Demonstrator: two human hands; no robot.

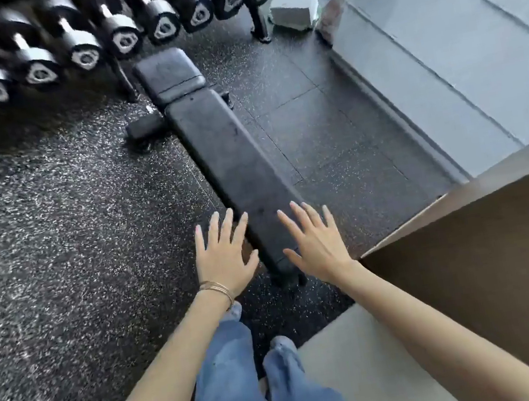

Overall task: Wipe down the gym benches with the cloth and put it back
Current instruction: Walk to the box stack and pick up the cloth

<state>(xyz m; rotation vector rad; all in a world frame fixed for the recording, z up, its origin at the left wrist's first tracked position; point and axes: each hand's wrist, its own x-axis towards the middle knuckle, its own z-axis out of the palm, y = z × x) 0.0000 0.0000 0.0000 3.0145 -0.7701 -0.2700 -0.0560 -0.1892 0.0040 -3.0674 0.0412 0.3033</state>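
She stands at the foot of the black gym bench (222, 137) with both arms held out over its near end. The left hand (223, 255), thin bracelets (216, 287) at the wrist, and the right hand (315, 244) are flat, palms down. The fingers (225, 222) are splayed wide and pinch nothing. The bench's end pad shows in the gap between the two thumbs, and its long pad runs away beyond the fingertips towards the dumbbell rack (111, 27).

No cloth is in either hand, and I cannot pick one out for certain anywhere. Well past the fingertips and off to the right, by the rack's leg, sits a pale block-shaped bundle (294, 5). It could be folded cloths or a box; I cannot tell which.

The trouble from here, as I judge it, is starting without the cloth. Bare palms set on the vinyl would only smear it, so she must fetch the cloth first.

The bench's low foot lies just below her wrists, close to her jeans (238, 395), and a step forward could catch it.

The head pad, furthest from her fingers, sits tight against the dumbbell ends, so a wide wiping stroke there could rap her knuckles.
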